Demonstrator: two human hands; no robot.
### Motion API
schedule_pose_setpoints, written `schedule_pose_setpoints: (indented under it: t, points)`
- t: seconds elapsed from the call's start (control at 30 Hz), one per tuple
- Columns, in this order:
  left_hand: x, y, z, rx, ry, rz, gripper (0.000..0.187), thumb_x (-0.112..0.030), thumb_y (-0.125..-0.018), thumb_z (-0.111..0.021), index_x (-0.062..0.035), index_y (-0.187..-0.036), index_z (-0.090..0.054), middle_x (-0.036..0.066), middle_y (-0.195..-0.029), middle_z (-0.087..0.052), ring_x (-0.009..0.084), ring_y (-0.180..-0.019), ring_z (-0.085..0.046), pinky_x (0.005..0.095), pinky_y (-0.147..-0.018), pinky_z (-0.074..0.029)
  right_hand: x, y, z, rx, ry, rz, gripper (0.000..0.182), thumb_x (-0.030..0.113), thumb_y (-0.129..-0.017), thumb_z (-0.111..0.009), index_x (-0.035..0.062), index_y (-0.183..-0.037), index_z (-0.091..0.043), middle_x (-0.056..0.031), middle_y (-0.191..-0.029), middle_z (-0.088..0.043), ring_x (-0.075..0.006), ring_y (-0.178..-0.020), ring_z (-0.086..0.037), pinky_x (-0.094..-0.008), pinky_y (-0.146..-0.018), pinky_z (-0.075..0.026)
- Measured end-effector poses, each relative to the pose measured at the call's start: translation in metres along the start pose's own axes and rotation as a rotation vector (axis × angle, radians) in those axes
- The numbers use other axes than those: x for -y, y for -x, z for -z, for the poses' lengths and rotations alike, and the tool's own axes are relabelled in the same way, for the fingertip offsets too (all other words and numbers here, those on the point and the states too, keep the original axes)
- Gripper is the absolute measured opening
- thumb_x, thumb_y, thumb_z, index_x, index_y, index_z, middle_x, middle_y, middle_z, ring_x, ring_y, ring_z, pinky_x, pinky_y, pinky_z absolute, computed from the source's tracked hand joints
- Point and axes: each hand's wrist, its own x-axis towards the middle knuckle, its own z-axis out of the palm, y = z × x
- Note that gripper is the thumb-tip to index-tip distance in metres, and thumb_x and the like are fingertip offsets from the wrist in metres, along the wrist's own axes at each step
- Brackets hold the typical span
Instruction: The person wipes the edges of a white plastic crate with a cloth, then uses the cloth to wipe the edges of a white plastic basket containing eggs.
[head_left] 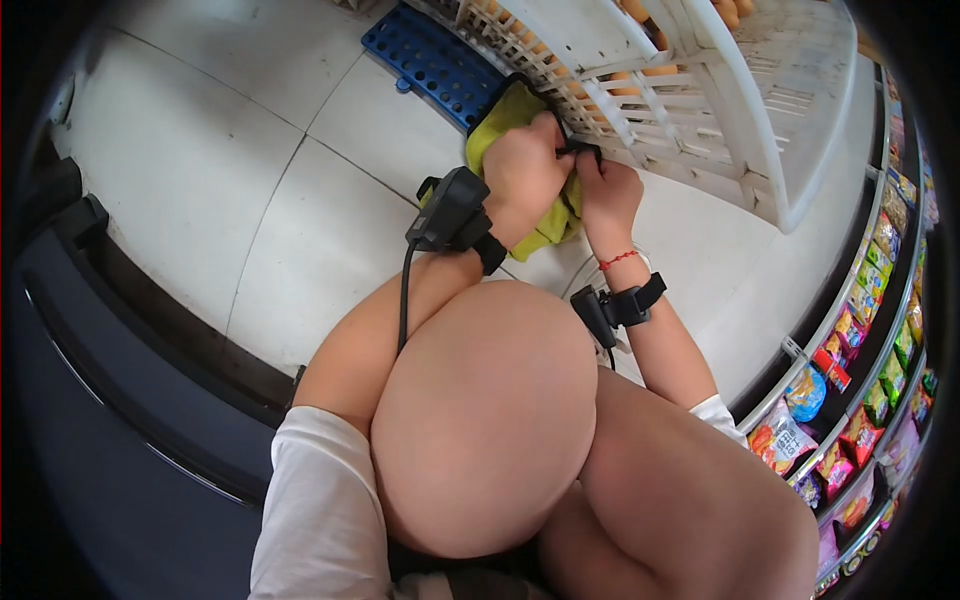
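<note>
Low over the tiled floor, a yellow-green cloth (541, 243) with black edging hangs in folds; its full shape is hidden by my hands. My left hand (522, 172) is closed on the upper part of it, back of the hand toward me, with the fingertips mostly out of sight. Just to the right, my right hand (609, 196) pinches the black edging near the left fingers. Both wrists carry a strapped black device, and a red bracelet (619, 260) circles the right one. My bent knees rise between the arms.
Beside my hands stand white plastic baskets (745, 150) with orange-brown items inside. A blue perforated plastic piece (432, 62) lies beyond the cloth. Shelves of packaged snacks (783, 436) curve along the right. A dark cabinet (120, 430) is at the left.
</note>
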Motion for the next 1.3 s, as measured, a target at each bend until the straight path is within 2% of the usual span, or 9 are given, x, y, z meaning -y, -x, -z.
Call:
schedule_pose_setpoints:
  t: [0.23,0.3,0.53,0.6,0.73,0.83,0.93,1.03,1.3]
  points:
    - [0.000,0.005,0.012,0.099,0.014,0.061,0.025,-0.022,-0.072,-0.075,-0.0053,-0.083,-0.060,0.014,-0.071,-0.065,0.0315,-0.069,-0.066,0.0404,-0.060,-0.051,-0.002,-0.004,-0.004,-0.002,0.003,0.022,0.043,0.035,-0.085,-0.058,-0.0050,-0.069,-0.063,-0.0243,-0.063,-0.057,-0.0402,-0.058,-0.058,-0.0452,-0.056,-0.043]
    - [-0.004,0.004,0.014,0.054,0.051,-0.023,0.025,-0.022,-0.073,-0.075,-0.0053,-0.083,-0.059,0.013,-0.071,-0.065,0.0313,-0.069,-0.066,0.0403,-0.059,-0.051,0.007,0.010,0.001,-0.157,-0.074,-0.018,0.043,0.035,-0.086,-0.058,-0.0046,-0.067,-0.063,-0.0236,-0.061,-0.056,-0.0390,-0.056,-0.057,-0.0444,-0.055,-0.043]
    - [0.003,-0.003,0.013,0.057,0.003,-0.092,0.026,-0.020,-0.071,-0.075,-0.0046,-0.085,-0.059,0.012,-0.071,-0.066,0.0320,-0.065,-0.065,0.0404,-0.057,-0.051,-0.001,0.001,-0.005,-0.054,-0.063,-0.039,0.043,0.033,-0.087,-0.057,-0.0039,-0.064,-0.062,-0.0232,-0.059,-0.055,-0.0381,-0.055,-0.057,-0.0442,-0.054,-0.041]
    - [0.008,-0.003,0.010,0.038,-0.016,-0.112,0.027,-0.020,-0.071,-0.075,-0.0046,-0.085,-0.058,0.012,-0.070,-0.065,0.0321,-0.065,-0.065,0.0406,-0.056,-0.051,-0.005,-0.002,-0.011,-0.065,-0.098,-0.011,0.042,0.030,-0.085,-0.063,-0.0060,-0.064,-0.059,-0.0170,-0.050,-0.049,-0.0221,-0.043,-0.044,-0.0366,-0.048,-0.038]
    - [0.010,-0.002,0.010,0.061,-0.096,-0.113,0.029,-0.022,-0.071,-0.076,-0.0048,-0.085,-0.058,0.013,-0.067,-0.064,0.0322,-0.064,-0.065,0.0415,-0.056,-0.050,-0.016,-0.011,-0.010,-0.051,-0.087,0.050,0.042,0.030,-0.084,-0.066,-0.0058,-0.062,-0.059,-0.0122,-0.049,-0.051,-0.0177,-0.044,-0.045,-0.0346,-0.048,-0.039]
    - [0.012,0.000,0.006,0.089,-0.070,-0.065,0.030,-0.025,-0.071,-0.076,-0.0053,-0.085,-0.058,0.013,-0.065,-0.064,0.0323,-0.063,-0.065,0.0415,-0.056,-0.050,-0.025,-0.011,-0.003,0.174,-0.123,-0.151,0.044,0.033,-0.084,-0.063,-0.0055,-0.062,-0.061,-0.0186,-0.051,-0.054,-0.0271,-0.046,-0.052,-0.0392,-0.050,-0.041]
    - [0.007,0.003,0.003,0.040,0.012,-0.044,0.031,-0.025,-0.072,-0.076,-0.0056,-0.086,-0.056,0.012,-0.064,-0.063,0.0320,-0.063,-0.064,0.0408,-0.054,-0.050,-0.024,0.003,0.010,0.286,-0.308,-0.276,0.044,0.031,-0.086,-0.064,-0.0057,-0.063,-0.060,-0.0126,-0.049,-0.050,-0.0157,-0.046,-0.046,-0.0345,-0.048,-0.039]
    - [0.008,-0.003,-0.008,-0.066,0.080,-0.128,0.030,-0.024,-0.073,-0.076,-0.0061,-0.087,-0.056,0.011,-0.067,-0.064,0.0314,-0.062,-0.064,0.0398,-0.055,-0.050,-0.013,0.011,0.025,0.262,-0.352,-0.177,0.041,0.029,-0.088,-0.063,-0.0046,-0.065,-0.058,-0.0085,-0.049,-0.048,-0.0110,-0.049,-0.040,-0.0308,-0.046,-0.036]
    - [0.007,0.001,-0.009,-0.047,0.159,-0.304,0.025,-0.014,-0.074,-0.075,-0.0056,-0.088,-0.056,0.014,-0.075,-0.064,0.0317,-0.065,-0.064,0.0394,-0.057,-0.050,-0.006,0.016,0.034,0.094,-0.216,0.097,0.033,0.018,-0.086,-0.065,-0.0041,-0.065,-0.051,-0.0133,-0.052,-0.045,-0.0162,-0.048,-0.036,-0.0321,-0.046,-0.034]
